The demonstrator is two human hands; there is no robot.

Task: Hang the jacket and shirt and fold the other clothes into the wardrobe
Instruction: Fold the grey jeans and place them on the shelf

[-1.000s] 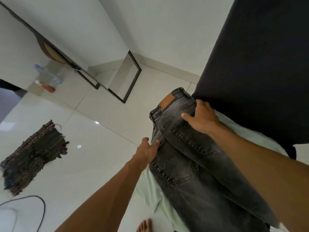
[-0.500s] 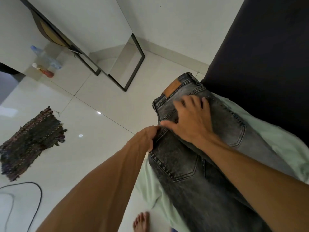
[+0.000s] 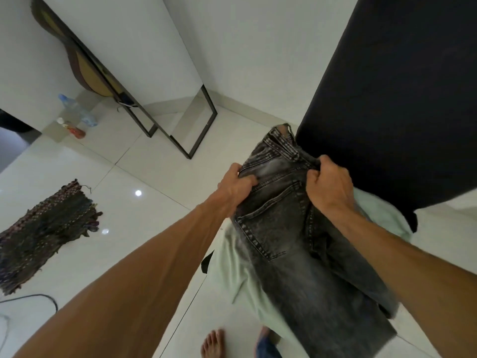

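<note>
View from a head-worn camera looking down over two bare forearms. At the lower left of the frame a dark woven rug (image 3: 46, 233) lies on a glossy white tiled floor (image 3: 134, 244), with a black cable (image 3: 38, 297) curling below it. In the upper left, a few bottles (image 3: 74, 117) stand by the wall, and a black-framed mirror (image 3: 180, 120) leans beside them.

Just right of centre, the left hand (image 3: 236, 188) pinches one side of a pair of grey washed jeans (image 3: 284, 228) just under the waistband. Its grip is closed on the denim, thumb on top. The jeans fill the centre-right of the frame, back pocket facing the camera, waistband uppermost and legs trailing toward the lower right. The right hand (image 3: 329, 188) holds the other side of the waistband, its grip curled tight round the cloth near a belt loop.

Under the jeans lies a pale green cloth (image 3: 232, 267); whether the legs rest on it is unclear. A large dark panel (image 3: 400, 99) fills the upper right. Bare feet (image 3: 213, 343) show at the bottom edge.

The denim looks thick and fairly heavy, limp rather than stiff, and not slippery. The waistband, its firmest part, seems the best place to hold for lining up the legs and folding.
</note>
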